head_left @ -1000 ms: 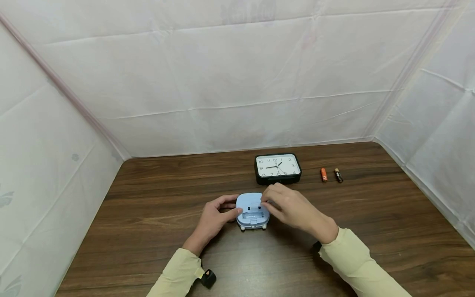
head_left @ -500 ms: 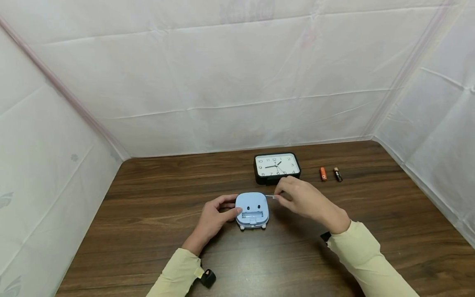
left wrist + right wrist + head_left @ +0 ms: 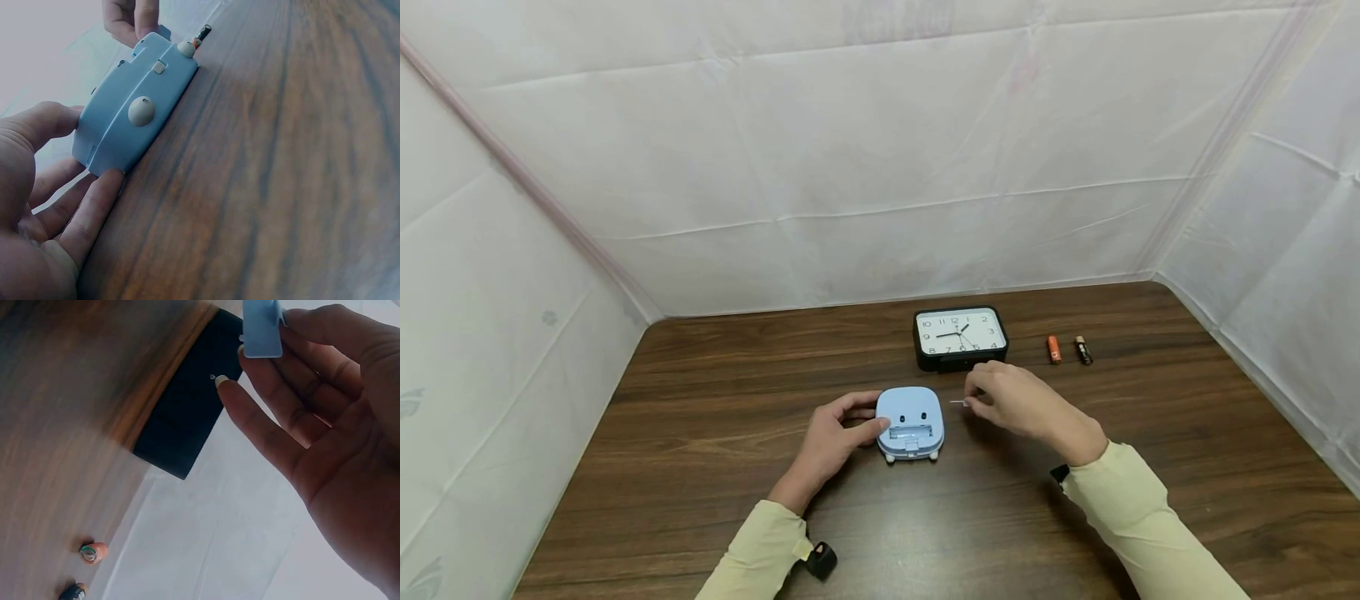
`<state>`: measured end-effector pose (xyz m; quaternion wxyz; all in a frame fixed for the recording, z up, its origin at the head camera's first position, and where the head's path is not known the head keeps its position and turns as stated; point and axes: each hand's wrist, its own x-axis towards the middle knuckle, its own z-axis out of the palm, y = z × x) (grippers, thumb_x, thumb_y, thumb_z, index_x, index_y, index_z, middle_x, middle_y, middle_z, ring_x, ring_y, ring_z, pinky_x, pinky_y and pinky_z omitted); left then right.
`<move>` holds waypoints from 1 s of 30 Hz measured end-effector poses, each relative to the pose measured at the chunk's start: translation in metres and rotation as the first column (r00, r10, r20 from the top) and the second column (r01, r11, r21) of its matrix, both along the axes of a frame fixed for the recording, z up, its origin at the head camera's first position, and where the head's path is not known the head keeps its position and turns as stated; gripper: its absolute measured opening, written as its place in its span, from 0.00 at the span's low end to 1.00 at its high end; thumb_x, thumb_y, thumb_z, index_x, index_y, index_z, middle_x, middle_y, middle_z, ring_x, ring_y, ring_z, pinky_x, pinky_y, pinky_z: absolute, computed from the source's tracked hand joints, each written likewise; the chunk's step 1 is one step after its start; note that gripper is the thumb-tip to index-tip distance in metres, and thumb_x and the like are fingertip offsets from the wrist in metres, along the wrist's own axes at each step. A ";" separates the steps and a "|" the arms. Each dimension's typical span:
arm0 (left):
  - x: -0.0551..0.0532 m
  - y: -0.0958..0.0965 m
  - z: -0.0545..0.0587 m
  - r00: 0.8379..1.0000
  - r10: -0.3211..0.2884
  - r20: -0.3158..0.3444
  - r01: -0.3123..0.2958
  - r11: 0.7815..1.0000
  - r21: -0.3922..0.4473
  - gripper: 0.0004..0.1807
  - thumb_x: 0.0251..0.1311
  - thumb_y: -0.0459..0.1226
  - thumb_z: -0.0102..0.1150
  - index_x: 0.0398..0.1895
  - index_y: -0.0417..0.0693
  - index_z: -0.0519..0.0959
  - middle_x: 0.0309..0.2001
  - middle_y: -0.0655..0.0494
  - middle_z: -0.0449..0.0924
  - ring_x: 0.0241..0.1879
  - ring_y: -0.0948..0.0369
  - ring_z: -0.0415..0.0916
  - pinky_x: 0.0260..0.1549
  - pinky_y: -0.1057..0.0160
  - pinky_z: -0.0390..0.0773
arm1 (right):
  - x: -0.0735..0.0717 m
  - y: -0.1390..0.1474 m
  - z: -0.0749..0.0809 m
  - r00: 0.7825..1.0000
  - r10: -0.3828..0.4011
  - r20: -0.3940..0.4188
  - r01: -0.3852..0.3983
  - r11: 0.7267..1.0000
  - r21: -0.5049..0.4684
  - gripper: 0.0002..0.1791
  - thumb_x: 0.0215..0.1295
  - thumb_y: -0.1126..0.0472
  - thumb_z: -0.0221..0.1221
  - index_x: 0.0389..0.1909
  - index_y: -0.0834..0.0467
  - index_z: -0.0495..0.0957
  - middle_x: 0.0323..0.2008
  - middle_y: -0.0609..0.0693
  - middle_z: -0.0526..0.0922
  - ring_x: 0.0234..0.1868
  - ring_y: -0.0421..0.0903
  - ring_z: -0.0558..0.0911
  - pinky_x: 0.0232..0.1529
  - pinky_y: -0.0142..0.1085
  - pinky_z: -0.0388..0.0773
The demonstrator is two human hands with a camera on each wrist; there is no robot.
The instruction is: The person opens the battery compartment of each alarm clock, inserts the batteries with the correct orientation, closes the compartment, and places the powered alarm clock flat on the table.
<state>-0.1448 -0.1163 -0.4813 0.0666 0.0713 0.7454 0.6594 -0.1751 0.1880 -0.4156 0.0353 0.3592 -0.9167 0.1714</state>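
A light blue alarm clock (image 3: 910, 402) lies on its face, its back turned up with two dark knobs and an uncovered battery compartment (image 3: 912, 435). My left hand (image 3: 835, 429) grips its left side, thumb on the back and fingers along the edge. White round feet (image 3: 142, 111) show on the near side in the left wrist view. To the right of the clock, my right hand (image 3: 1015, 404) pinches a thin pale blue battery cover (image 3: 262, 331) between thumb and fingers, apart from the clock and above the table.
A black rectangular clock (image 3: 958, 333) with a white dial lies behind my hands. Farther right on the brown wooden table (image 3: 737, 367) are an orange battery (image 3: 1054, 349) and a black battery (image 3: 1083, 350). White sheeting (image 3: 850, 150) walls the back and sides.
My right hand has moved off to the right from the clock's back, taking the battery cover with it, and the compartment now shows uncovered. My left hand has stayed in place.
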 end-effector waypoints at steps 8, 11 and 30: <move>0.001 0.000 0.000 1.000 -0.001 0.004 0.001 1.000 0.001 0.24 0.64 0.32 0.74 0.63 0.38 0.84 0.51 0.43 0.86 0.50 0.53 0.84 0.38 0.65 0.85 | -0.003 0.001 -0.007 1.000 0.015 0.017 -0.015 0.999 0.033 0.08 0.67 0.68 0.70 0.32 0.53 0.83 0.33 0.42 0.80 0.35 0.40 0.78 0.36 0.38 0.80; 0.001 0.000 0.000 1.000 0.000 0.005 0.000 1.000 0.002 0.24 0.64 0.32 0.74 0.63 0.38 0.84 0.51 0.43 0.86 0.50 0.53 0.84 0.38 0.65 0.85 | -0.004 0.001 -0.009 1.000 0.016 0.014 -0.016 0.999 0.038 0.08 0.68 0.68 0.70 0.31 0.53 0.84 0.32 0.42 0.80 0.35 0.40 0.78 0.36 0.38 0.80; 0.000 -0.001 -0.001 1.000 -0.013 -0.001 0.013 1.000 -0.002 0.24 0.64 0.31 0.75 0.63 0.39 0.83 0.51 0.42 0.86 0.50 0.53 0.84 0.39 0.65 0.86 | -0.007 0.001 -0.015 0.997 0.063 -0.051 -0.059 0.995 0.081 0.10 0.62 0.69 0.73 0.26 0.54 0.84 0.28 0.41 0.79 0.30 0.38 0.78 0.31 0.37 0.79</move>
